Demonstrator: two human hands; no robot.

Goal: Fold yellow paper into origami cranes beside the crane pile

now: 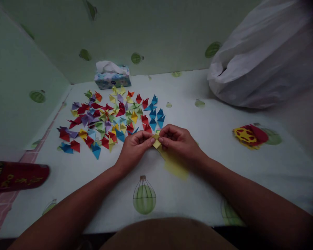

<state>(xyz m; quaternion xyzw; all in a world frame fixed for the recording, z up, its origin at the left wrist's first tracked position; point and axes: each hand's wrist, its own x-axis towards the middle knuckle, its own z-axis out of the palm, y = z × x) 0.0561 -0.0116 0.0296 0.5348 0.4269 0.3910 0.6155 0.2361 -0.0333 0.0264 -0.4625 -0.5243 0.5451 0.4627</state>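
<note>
A small folded piece of yellow paper (157, 142) is pinched between my two hands near the middle of the table. My left hand (136, 144) grips its left side with thumb and fingers. My right hand (179, 140) holds the right side the same way. Flat yellow paper (176, 166) lies on the cloth below my right hand, partly covered by it. Beyond and left of my hands, several folded paper birds in red, blue, purple, green and yellow spread over the table, with a blue one (96, 150) near the front.
At the back stands a tissue box (112, 80). A large white plastic bag (261, 66) fills the back right. Red and yellow cut-out pieces (246, 136) lie on the right of the patterned tablecloth (114, 208). At the far left is a dark red can (21, 176).
</note>
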